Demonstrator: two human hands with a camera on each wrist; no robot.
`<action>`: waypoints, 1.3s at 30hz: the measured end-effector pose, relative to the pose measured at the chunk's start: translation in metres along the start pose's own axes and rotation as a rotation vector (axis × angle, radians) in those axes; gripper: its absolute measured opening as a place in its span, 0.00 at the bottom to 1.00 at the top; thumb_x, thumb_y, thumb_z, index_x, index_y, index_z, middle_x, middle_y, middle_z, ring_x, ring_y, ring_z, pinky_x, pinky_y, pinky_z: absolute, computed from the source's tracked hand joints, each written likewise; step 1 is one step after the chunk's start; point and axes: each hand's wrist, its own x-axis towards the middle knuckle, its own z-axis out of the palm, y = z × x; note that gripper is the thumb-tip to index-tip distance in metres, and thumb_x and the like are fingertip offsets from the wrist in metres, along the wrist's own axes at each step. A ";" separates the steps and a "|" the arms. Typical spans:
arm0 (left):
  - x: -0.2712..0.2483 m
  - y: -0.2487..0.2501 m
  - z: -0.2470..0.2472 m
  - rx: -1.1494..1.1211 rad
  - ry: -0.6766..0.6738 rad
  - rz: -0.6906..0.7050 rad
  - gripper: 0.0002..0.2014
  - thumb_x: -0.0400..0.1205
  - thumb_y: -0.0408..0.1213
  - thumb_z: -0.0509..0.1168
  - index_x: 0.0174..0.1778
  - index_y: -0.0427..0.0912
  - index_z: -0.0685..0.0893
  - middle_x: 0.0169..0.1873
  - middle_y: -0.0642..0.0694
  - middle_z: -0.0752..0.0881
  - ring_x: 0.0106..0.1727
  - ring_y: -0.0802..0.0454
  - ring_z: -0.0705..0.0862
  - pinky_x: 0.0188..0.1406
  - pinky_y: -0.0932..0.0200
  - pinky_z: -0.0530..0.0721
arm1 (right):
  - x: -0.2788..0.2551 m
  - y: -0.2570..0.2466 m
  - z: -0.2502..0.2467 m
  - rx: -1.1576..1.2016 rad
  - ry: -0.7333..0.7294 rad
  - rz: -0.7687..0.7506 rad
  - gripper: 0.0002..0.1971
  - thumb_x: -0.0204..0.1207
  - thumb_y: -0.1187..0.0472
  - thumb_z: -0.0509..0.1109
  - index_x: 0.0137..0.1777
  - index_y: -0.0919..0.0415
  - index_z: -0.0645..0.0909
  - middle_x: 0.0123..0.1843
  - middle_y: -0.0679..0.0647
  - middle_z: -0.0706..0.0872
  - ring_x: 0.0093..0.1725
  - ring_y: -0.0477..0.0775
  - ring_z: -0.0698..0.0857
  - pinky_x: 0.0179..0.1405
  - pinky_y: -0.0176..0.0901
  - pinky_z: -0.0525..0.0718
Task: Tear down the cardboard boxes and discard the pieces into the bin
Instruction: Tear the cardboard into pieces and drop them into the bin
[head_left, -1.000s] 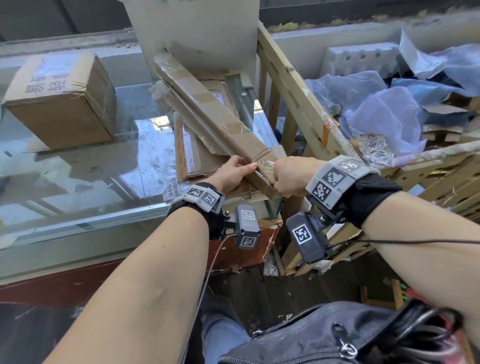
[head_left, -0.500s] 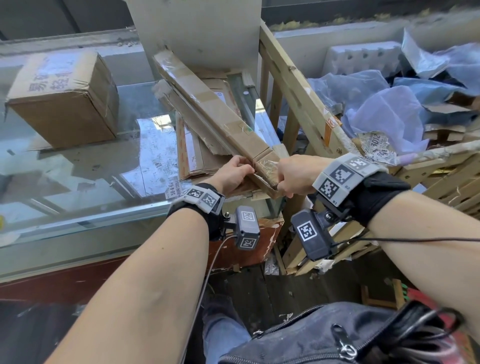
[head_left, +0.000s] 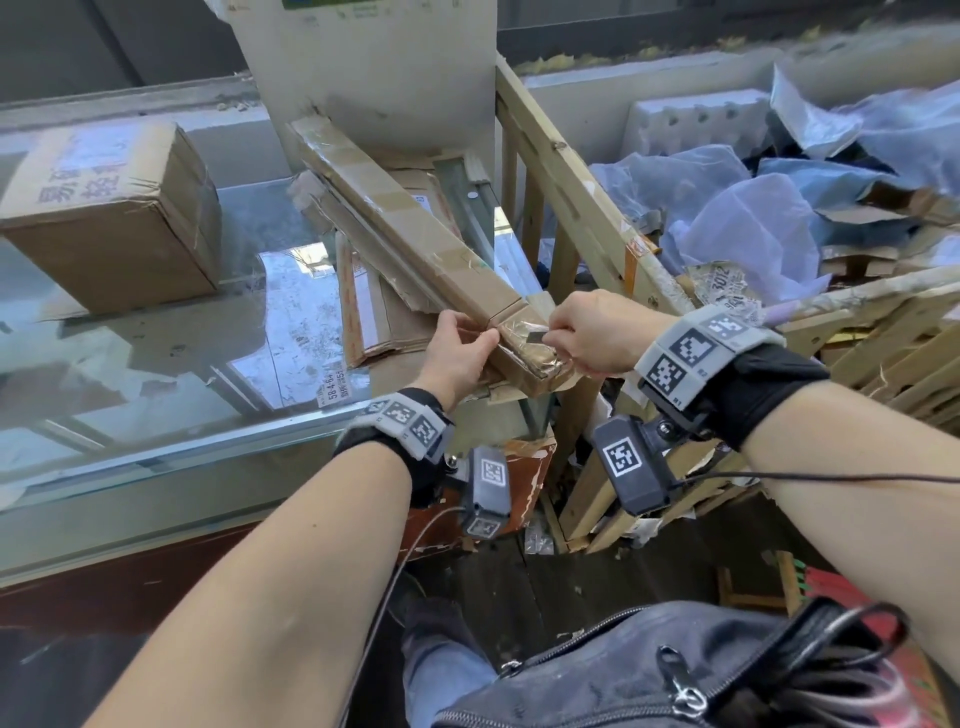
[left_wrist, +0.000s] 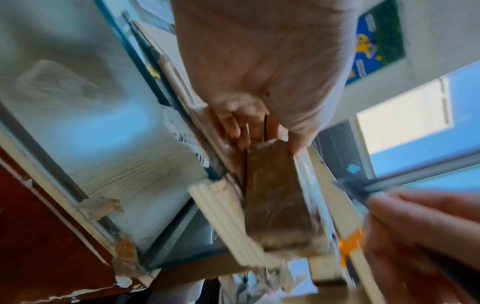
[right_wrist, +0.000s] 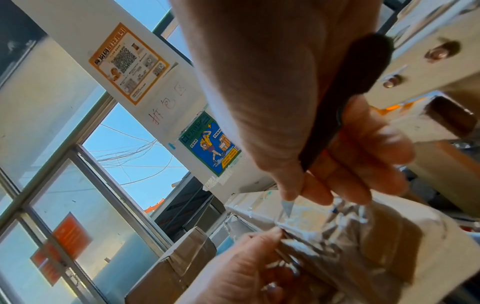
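- Task item: a long narrow cardboard box (head_left: 415, 244), wrapped in clear tape, lies diagonally on flattened cardboard (head_left: 384, 317) on the glass surface (head_left: 156, 364), its near end overhanging the corner.
- Left hand (head_left: 460, 348): grip closed on the box just short of the taped near end, thumb on top, fingers curled under.
- Right hand (head_left: 592, 332): grip closed on a dark-handled utility knife (right_wrist: 345, 98), its blade tip on the taped end cap.
- Bin: the wooden-slatted crate (head_left: 639, 270) to the right holds plastic film and scraps; nothing from this box is in it yet.
- A second, sealed box (head_left: 114, 218) stands untouched at far left.
- Risk: the blade points toward the left thumb, which sits just beside the cut line; a slip on slick tape could reach it.
- Risk: the unsupported end may flex under pressure and deflect the blade.
- Risk: the glass underneath could be scored by an overrun.
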 end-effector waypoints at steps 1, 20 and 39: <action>-0.001 -0.002 0.002 0.151 0.102 0.099 0.12 0.81 0.43 0.67 0.55 0.44 0.73 0.48 0.48 0.78 0.54 0.51 0.78 0.55 0.54 0.81 | 0.002 0.001 0.004 -0.003 0.003 0.000 0.17 0.85 0.55 0.60 0.33 0.54 0.74 0.34 0.52 0.81 0.39 0.56 0.84 0.44 0.49 0.83; -0.026 0.005 0.016 0.507 0.096 0.489 0.36 0.61 0.47 0.82 0.62 0.50 0.73 0.53 0.48 0.66 0.58 0.52 0.72 0.63 0.61 0.77 | -0.007 0.015 -0.003 0.264 0.216 -0.020 0.18 0.86 0.57 0.57 0.39 0.65 0.81 0.41 0.58 0.88 0.43 0.57 0.86 0.47 0.52 0.83; -0.036 -0.011 -0.045 0.619 0.060 0.377 0.27 0.62 0.44 0.82 0.50 0.47 0.74 0.55 0.50 0.70 0.53 0.58 0.71 0.41 0.86 0.62 | -0.004 -0.010 0.020 -0.160 0.193 -0.290 0.14 0.86 0.55 0.58 0.50 0.65 0.80 0.40 0.55 0.77 0.43 0.58 0.78 0.42 0.47 0.74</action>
